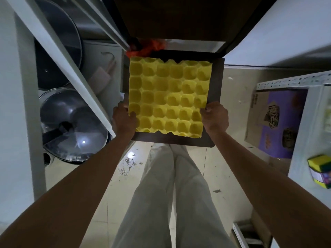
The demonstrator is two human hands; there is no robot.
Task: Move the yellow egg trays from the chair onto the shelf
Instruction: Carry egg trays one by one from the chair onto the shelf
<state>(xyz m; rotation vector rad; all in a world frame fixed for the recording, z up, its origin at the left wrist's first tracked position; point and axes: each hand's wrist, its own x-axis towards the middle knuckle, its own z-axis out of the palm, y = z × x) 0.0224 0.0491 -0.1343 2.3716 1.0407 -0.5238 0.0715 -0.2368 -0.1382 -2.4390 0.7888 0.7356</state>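
Observation:
The yellow egg trays [169,97] lie flat on the dark brown seat of the chair [217,81], straight below me; whether it is one tray or a stack I cannot tell. My left hand [123,120] grips the trays' near left corner, thumb on top. My right hand [215,119] grips the near right corner. Both arms reach down from the bottom of the frame. A white metal shelf [59,56] stands to the left, its frame slanting across the view.
The left shelf holds a dark pan [59,43], a glass-lidded pot [73,124] and a rolling pin [102,76]. An orange cloth [143,49] sits behind the trays. A purple cardboard box [275,122] stands on the tiled floor at right, beside another white rack with sponges [320,165].

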